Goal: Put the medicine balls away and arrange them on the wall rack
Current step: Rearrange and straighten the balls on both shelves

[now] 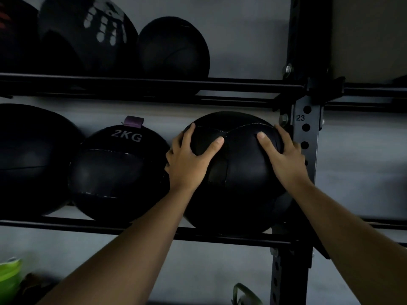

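1. Ball (239,190) sits at right end of lower shelf, resting on the rails (220,237), near the post (306,137) w/ holes.
2. Left hand (189,161) flat on upper left side of ball, fingers (218,143) spread wide; right hand (284,159) same on upper right side, thumb (264,139) on the front. Pressing from both sides, no pinch, nothing enclosed.
3. Right hand lies between ball and post. Risk: knuckles squeezed against the metal if ball is pushed more to the right.
4. Risk: ball may roll forward over front rail when hands let go, bc much of it seems to hang in front of the rails. Probably needs a push toward the wall (242,40) first.
5. Risk: pushing left too hard could bump the 2KG ball (116,172), just beside left hand; whether the two balls touch, cannot tell.
6. Lower shelf: big ball (33,159) at far left, 2KG ball w/ purple tag (133,121) in the middle, held ball at right. Row looks full.
7. Upper shelf (154,84): three dark balls, one w/ white print (88,34), small one (174,47) at right of them; free space after it up to the post.
8. Below the rack: green thing (10,276) at left edge, unclear what.
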### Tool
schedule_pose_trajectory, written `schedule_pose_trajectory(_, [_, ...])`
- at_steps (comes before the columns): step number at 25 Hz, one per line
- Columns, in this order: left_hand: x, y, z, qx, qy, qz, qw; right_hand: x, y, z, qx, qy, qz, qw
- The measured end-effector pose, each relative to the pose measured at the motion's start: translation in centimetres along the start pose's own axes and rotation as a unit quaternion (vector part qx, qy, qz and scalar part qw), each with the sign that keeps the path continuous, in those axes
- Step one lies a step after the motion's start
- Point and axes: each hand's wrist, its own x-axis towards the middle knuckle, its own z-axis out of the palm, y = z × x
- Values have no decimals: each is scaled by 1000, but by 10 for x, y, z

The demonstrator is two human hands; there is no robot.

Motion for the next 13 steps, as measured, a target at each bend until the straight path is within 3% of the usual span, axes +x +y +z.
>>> schedule_pose_trajectory(5, [0,1,-5,12,-2,20,1000,-3,-6,-7,8,-30,0,1000])
schedule_pose_trajectory(9, [5,0,-17,27,-63,17,998,-5,-10,-8,-62,-28,-13,998])
schedule_pose_trajectory(13, [16,-14,-49,85,-33,75,993,-17,-57,26,-181,41,-181,966])
